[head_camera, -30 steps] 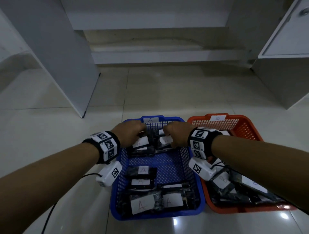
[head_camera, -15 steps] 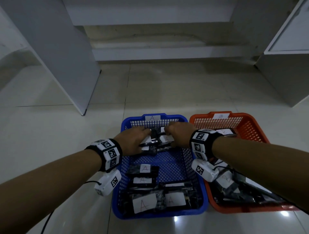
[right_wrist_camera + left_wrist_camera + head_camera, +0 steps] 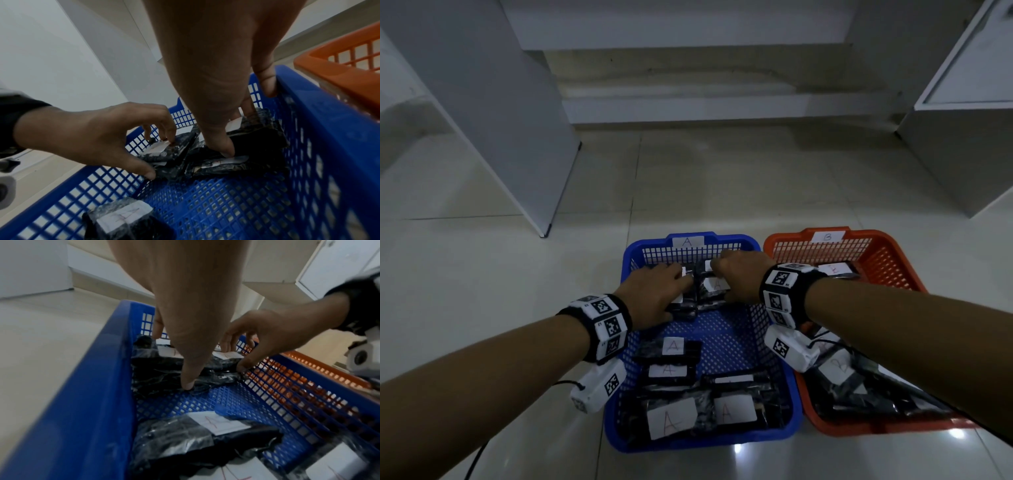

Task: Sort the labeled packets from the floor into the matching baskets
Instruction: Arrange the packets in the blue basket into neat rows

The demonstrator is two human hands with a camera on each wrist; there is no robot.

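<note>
A blue basket (image 3: 631, 260) tagged A and an orange basket (image 3: 893, 248) tagged B stand side by side on the floor. Both hands are down in the far end of the blue basket. My left hand (image 3: 657, 294) spans a black packet stack (image 3: 156, 386) with an A label, thumb on the near edge and fingers curled over the far side. Close beside it, my right hand (image 3: 736, 277) grips another A-labelled stack (image 3: 257, 141) the same way. Both stacks rest on the basket floor (image 3: 226, 203).
Several more A packets (image 3: 671, 419) lie at the near end of the blue basket, with bare mesh in the middle. B packets (image 3: 839, 368) fill the orange basket. White cabinet panels (image 3: 493, 113) stand left and right, with a step (image 3: 688, 106) behind.
Both hands have come down from the far rim of the blue basket with their packets. The packets now lie on the basket floor.
</note>
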